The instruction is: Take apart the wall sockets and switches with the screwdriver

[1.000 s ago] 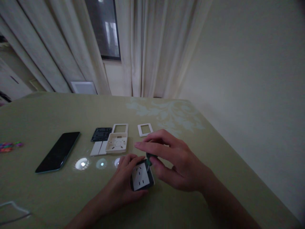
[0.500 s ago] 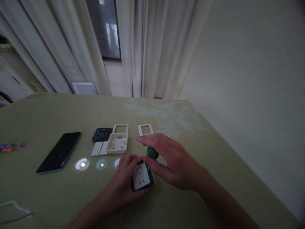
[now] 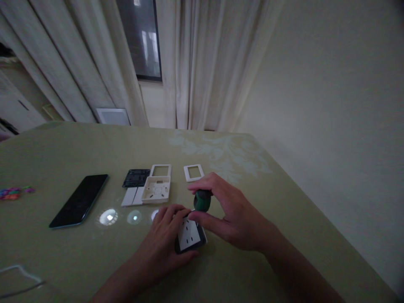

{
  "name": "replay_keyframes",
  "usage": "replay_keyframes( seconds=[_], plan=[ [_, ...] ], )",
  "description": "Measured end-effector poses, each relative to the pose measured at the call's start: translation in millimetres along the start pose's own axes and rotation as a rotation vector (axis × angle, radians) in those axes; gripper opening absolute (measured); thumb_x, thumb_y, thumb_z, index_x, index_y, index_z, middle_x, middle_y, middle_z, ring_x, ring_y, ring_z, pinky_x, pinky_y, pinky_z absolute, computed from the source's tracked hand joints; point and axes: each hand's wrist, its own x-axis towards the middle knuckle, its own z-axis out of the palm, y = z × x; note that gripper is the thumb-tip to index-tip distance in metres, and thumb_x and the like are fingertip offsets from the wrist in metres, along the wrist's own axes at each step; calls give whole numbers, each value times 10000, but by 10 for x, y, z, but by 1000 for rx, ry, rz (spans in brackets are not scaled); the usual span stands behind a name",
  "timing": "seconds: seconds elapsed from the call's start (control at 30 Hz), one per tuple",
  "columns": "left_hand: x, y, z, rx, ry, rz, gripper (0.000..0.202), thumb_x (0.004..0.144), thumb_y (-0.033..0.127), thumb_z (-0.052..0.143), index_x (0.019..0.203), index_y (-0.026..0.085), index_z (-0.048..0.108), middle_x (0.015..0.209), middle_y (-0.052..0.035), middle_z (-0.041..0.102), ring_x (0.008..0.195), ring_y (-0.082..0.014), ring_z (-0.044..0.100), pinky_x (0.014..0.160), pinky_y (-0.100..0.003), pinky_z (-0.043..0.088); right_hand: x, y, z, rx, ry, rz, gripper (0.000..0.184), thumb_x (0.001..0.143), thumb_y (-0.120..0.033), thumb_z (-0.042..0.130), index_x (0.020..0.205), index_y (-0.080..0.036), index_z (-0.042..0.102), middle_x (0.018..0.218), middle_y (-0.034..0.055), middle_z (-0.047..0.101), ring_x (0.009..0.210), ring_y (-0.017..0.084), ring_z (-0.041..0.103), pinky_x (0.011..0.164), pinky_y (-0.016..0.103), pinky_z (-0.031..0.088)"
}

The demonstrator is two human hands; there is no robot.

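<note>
A wall socket (image 3: 189, 235) with a white slotted face and a dark frame is gripped along its left side by my left hand (image 3: 167, 233). Above its far right part, my right hand (image 3: 225, 210) pinches the green and black handle of a screwdriver (image 3: 202, 201), which stands roughly upright. The fingers and the socket hide its tip. Beyond the hands lie a white frame (image 3: 194, 173), a white back box (image 3: 156, 190), another white frame (image 3: 161, 170), a dark mounting plate (image 3: 136, 178) and white switch plates (image 3: 132, 196).
A black tablet or large phone (image 3: 79, 202) lies to the left on the table (image 3: 94, 265). Small colourful pieces (image 3: 14, 193) sit at the far left, with a cable (image 3: 22, 273) near the front. Curtains (image 3: 211, 63) and a wall (image 3: 331, 105) stand behind and to the right.
My right fingers have opened and shifted around the screwdriver handle, so more of it shows. My left hand keeps the socket in nearly the same place. The view has shifted slightly.
</note>
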Motion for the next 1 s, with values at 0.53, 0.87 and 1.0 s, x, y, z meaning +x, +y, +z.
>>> replay_keyframes(
  seconds=[0.53, 0.87, 1.0],
  plan=[
    [71, 41, -45, -240, -41, -139, 779, 631, 129, 888, 1332, 297, 593, 1416, -86, 577, 1339, -405, 540, 1152, -643, 483, -22, 6, 9, 13, 66, -40, 454, 1034, -252, 746, 1462, -243, 594, 1240, 72, 748, 1059, 196, 736, 949, 350, 609],
    [84, 39, -51, -318, -46, -160, 780, 617, 133, 873, 1329, 288, 597, 1448, -105, 577, 1378, -415, 538, 1195, -642, 454, -44, -33, -11, -10, 128, -76, 325, 1042, -268, 727, 1362, -252, 669, 1172, 40, 800, 1018, 193, 763, 960, 362, 620],
    [88, 26, -49, -299, -36, -150, 789, 605, 116, 871, 1321, 294, 593, 1399, -87, 612, 1333, -394, 578, 1169, -608, 484, -108, -7, -39, 86, 271, 1, 428, 1068, -219, 638, 1486, -293, 579, 1220, 39, 776, 955, 176, 751, 843, 333, 660]
  ],
)
